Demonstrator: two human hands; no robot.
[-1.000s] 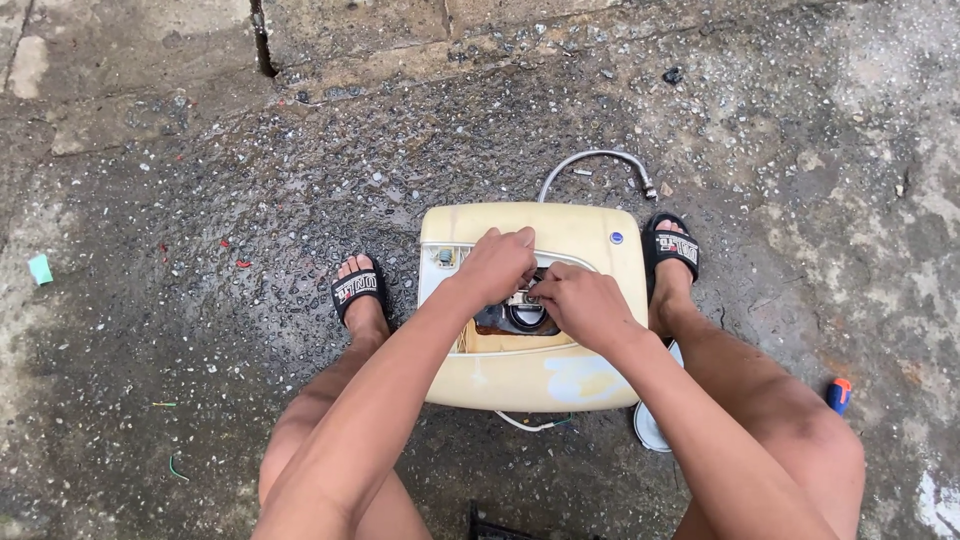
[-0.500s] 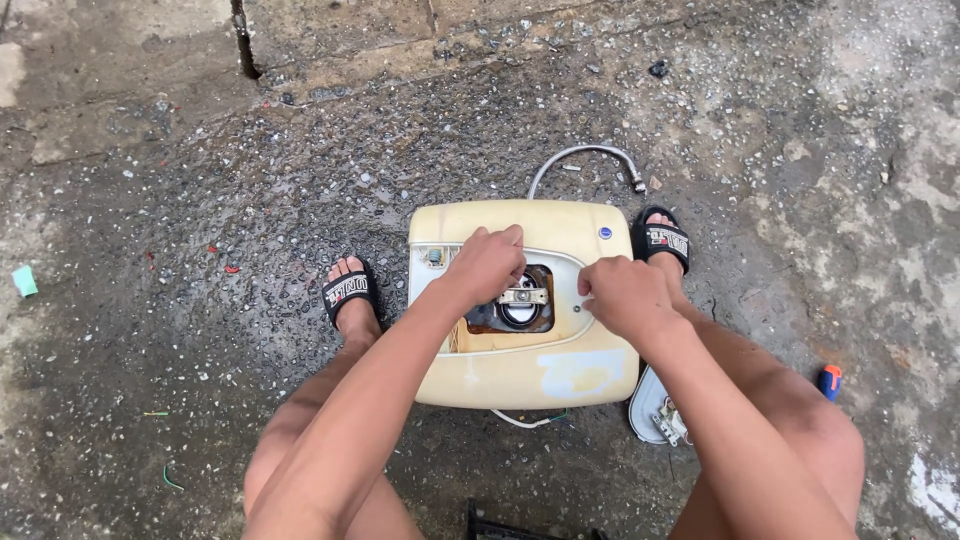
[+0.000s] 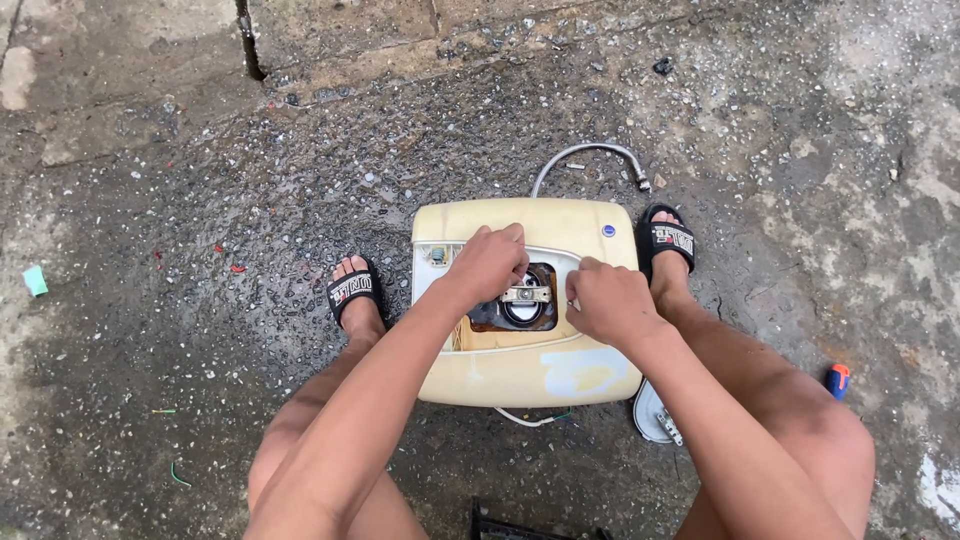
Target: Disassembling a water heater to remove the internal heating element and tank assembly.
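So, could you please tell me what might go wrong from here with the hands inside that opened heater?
The ground looks wet, so the cream heater could slide. The left hand and right hand work at the round fitting; fingers might catch on the opening's edge. The loose cover lies by the right leg and could be stepped on.

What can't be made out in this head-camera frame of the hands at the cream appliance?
- Fingers of the left hand and right hand: curled under, whether they grip anything is hidden.
- Inside the opening of the cream appliance: mostly covered by both hands.
- Dark object at the bottom: cut off by the frame edge.
- Blue and orange item: too small to identify.
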